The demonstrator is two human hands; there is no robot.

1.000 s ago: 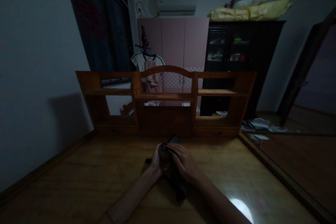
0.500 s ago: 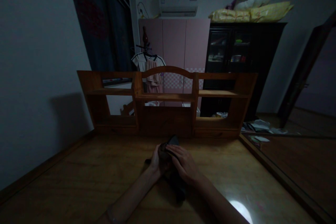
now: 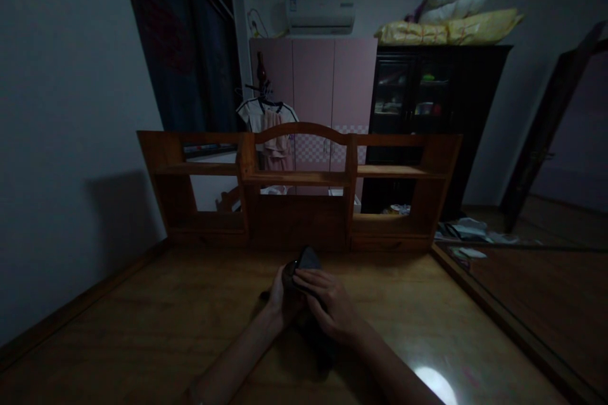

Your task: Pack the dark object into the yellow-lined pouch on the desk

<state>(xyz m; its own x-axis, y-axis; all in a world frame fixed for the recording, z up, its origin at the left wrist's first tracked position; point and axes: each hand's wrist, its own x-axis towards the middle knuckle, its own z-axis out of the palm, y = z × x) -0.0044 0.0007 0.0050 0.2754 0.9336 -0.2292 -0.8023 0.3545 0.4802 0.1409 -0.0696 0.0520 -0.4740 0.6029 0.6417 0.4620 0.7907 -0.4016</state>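
Observation:
Over the wooden tabletop point(image 3: 190, 310), my two hands meet around a dark, soft-looking item point(image 3: 310, 258) whose kind I cannot make out in the dim light. A greyish, pointed part sticks up past my fingertips, and a black part hangs down below my wrists. My left hand point(image 3: 281, 294) is wrapped round the left side of the item. From the right, my right hand point(image 3: 330, 304) lies over it with fingers bent and pressed together. The palms and much of the item are hidden. A small dark end point(image 3: 265, 295) shows left of my left hand.
A wooden shelf unit point(image 3: 297, 180) stands along the far edge of the tabletop. A wall point(image 3: 71, 139) borders the left, a raised wooden edge point(image 3: 494, 319) the right. Behind are a pink wardrobe point(image 3: 311, 82), a black cabinet point(image 3: 475, 101) and hanging clothes point(image 3: 268, 117).
My right fingers have slid slightly down and left over the dark item, and more of its grey pointed part shows. The whole view has shifted a little.

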